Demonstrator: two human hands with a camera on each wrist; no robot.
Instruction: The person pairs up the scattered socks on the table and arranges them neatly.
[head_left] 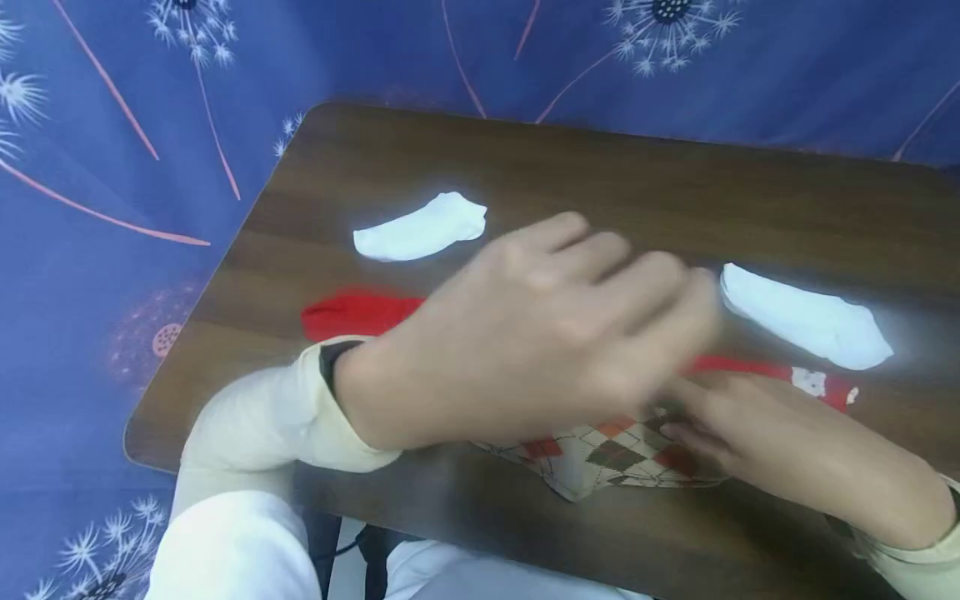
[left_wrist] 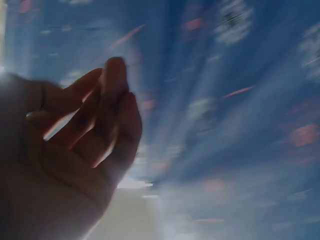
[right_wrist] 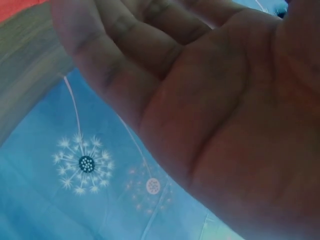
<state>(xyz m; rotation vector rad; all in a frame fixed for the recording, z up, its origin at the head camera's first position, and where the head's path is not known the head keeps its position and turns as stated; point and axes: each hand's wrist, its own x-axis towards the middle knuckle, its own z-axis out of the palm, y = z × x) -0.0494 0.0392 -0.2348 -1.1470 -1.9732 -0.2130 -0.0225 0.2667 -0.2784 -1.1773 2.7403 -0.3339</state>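
Observation:
My left hand (head_left: 547,333) is raised above the table, blurred, with its fingers loosely bent. In the left wrist view this hand (left_wrist: 95,130) holds nothing. Under it lies a cream sock with an argyle pattern (head_left: 622,450), its upper part hidden by the left hand. At the sock's right end, my right hand (head_left: 772,425) rests with thumb and forefinger apart; its fingertips are partly hidden. The right wrist view shows its palm and extended fingers, cut off at the top. Behind that hand lies a red sock with a white design (head_left: 810,382).
Another red piece of fabric (head_left: 360,312) lies at the left, partly behind my left arm. Two white socks lie farther back, one left (head_left: 420,229) and one right (head_left: 810,321). The brown wooden table (head_left: 600,179) borders a blue dandelion-print cloth (head_left: 375,50).

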